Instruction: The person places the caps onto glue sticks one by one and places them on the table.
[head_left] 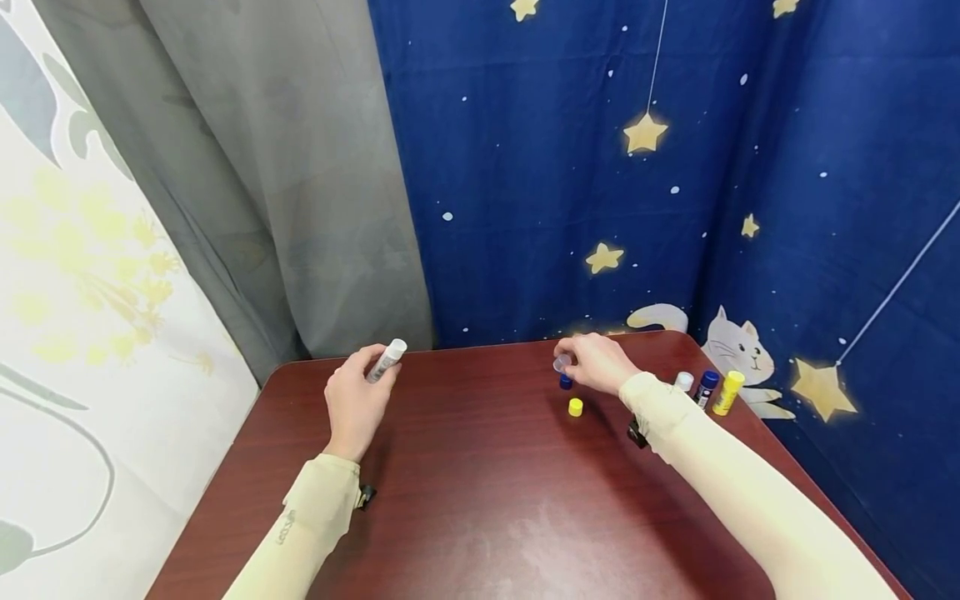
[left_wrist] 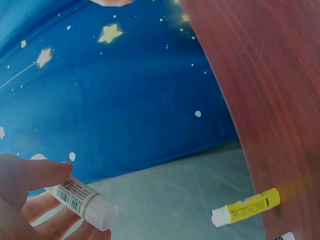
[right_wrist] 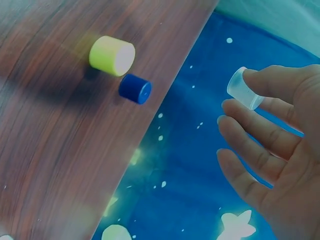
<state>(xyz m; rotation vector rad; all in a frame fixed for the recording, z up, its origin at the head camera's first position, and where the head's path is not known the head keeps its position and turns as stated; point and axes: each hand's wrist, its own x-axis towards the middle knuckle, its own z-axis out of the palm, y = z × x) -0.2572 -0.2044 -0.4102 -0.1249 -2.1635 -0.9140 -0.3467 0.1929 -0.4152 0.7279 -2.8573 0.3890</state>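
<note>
My left hand (head_left: 356, 402) grips a white glue stick (left_wrist: 77, 195) with its thumb and fingers, tilted above the table's back left part. The stick's pale end points up past the fingers. Over the back right, my right hand (head_left: 596, 362) pinches a translucent cap (right_wrist: 242, 89) between thumb and index finger, the other fingers spread. Below it on the table sit a blue cap (right_wrist: 135, 89) and a yellow cap (right_wrist: 112, 56), close together. A yellow glue stick (left_wrist: 250, 206) with a bare white end stands near the table's back edge in the left wrist view.
At the table's right side stand a white-topped glue stick (head_left: 683, 381), a blue one (head_left: 707, 387) and a yellow one (head_left: 727, 393), partly behind the right forearm. A white-and-blue end (left_wrist: 286, 236) enters the left wrist view's lower edge. Curtains (head_left: 525, 167) hang behind the brown table (head_left: 465, 500).
</note>
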